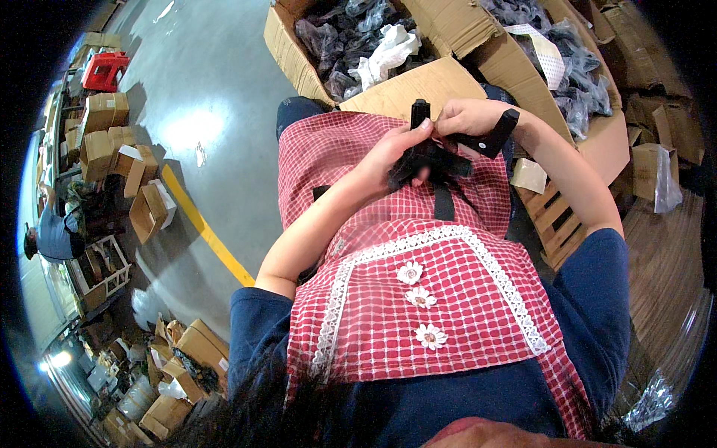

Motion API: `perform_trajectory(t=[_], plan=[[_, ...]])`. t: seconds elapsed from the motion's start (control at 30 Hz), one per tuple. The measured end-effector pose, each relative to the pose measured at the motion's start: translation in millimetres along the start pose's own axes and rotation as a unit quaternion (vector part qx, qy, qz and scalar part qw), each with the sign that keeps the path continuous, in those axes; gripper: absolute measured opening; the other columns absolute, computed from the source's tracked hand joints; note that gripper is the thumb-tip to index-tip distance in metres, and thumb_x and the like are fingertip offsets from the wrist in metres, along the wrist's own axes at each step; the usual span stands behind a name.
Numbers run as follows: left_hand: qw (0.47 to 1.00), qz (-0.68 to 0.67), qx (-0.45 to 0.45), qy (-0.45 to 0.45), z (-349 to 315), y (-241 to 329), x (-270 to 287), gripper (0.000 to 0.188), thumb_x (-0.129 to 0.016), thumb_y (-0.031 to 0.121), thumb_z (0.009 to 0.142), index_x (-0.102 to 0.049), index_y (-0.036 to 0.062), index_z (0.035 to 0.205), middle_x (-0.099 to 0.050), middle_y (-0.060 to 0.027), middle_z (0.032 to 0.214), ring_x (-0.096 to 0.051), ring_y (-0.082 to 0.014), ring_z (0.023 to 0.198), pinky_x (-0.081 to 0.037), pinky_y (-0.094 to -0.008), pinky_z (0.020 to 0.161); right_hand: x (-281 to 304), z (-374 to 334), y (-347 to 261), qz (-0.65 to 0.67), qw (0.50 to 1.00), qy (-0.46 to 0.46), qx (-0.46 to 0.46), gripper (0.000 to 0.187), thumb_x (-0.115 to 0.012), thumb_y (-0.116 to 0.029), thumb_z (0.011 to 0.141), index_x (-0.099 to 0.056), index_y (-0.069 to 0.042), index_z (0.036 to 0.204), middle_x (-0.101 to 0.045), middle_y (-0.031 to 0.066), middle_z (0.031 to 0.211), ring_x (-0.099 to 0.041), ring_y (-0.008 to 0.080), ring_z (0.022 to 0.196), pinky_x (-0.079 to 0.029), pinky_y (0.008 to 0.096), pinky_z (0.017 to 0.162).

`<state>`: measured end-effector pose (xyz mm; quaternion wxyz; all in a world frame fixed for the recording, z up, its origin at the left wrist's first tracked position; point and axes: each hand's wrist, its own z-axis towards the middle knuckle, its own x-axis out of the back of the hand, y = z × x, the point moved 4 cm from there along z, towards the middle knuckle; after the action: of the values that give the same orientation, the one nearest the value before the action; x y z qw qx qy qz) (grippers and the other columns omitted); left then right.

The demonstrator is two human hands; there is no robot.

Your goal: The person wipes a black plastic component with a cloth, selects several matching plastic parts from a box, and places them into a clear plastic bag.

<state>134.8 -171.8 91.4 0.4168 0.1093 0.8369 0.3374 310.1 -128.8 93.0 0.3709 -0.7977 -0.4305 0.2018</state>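
Above my lap, my left hand (396, 153) is closed around a black part (433, 166) with an upright black post (420, 112) at its far end. Its exact kind I cannot make out. My right hand (472, 118) meets it from the right, its thumb and fingers pinched together close to my left thumb. Whatever sits in that pinch is hidden. A black band-like piece (485, 142) with a small pale round spot lies at my right wrist. Beneath both hands is my red and white checked apron (336, 149).
An open carton (280, 45) of dark bagged items and a white bag (388, 56) stands ahead. Another open carton (597, 142) with clear-bagged pieces is at right, beside a wooden pallet (553, 224). Left, beyond a yellow floor line (202, 224), are boxes (104, 112) and a person (56, 235).
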Motion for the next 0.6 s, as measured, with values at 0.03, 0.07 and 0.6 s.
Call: perform_trajectory(t=[0.03,0.07,0.6], plan=[[1.0,-0.014,-0.017,0.01,0.1,-0.4,3.4,0.053,-0.048,0.053,0.101,-0.057,0.0031,0.117,-0.065,-0.0064,0.08,-0.061,-0.0126,0.055,-0.048,-0.0236,0.044,-5.2,-11.8,-22.2,0.001,0.999,0.032,-0.005,0.052,-0.057,-0.048,0.098,-0.069,-0.002,0.078,-0.061,0.0042,0.059,-0.058,0.0122,0.049,-0.045,0.0254,0.046],[0.999,-0.026,-0.032,0.013,0.9,0.4,4.6,0.05,-0.05,0.051,0.101,-0.057,0.004,0.117,-0.064,-0.0052,0.078,-0.061,-0.0122,0.056,-0.048,-0.0234,0.044,-1.8,-15.9,-24.4,0.004,0.998,0.055,0.008,0.053,-0.057,-0.05,0.098,-0.069,-0.003,0.078,-0.061,0.0033,0.06,-0.058,0.0121,0.048,-0.045,0.0253,0.046],[0.973,-0.198,-0.041,-0.11,3.1,3.8,5.2,0.069,-0.038,0.063,0.1,-0.059,-0.0017,0.115,-0.069,-0.0143,0.089,-0.067,-0.021,0.06,-0.054,-0.0282,0.046,-9.9,-84.9,-99.9,0.143,0.888,0.352,0.26,0.038,-0.063,-0.038,0.098,-0.068,-0.004,0.081,-0.062,0.0001,0.063,-0.056,0.0048,0.052,-0.042,0.0201,0.049]])
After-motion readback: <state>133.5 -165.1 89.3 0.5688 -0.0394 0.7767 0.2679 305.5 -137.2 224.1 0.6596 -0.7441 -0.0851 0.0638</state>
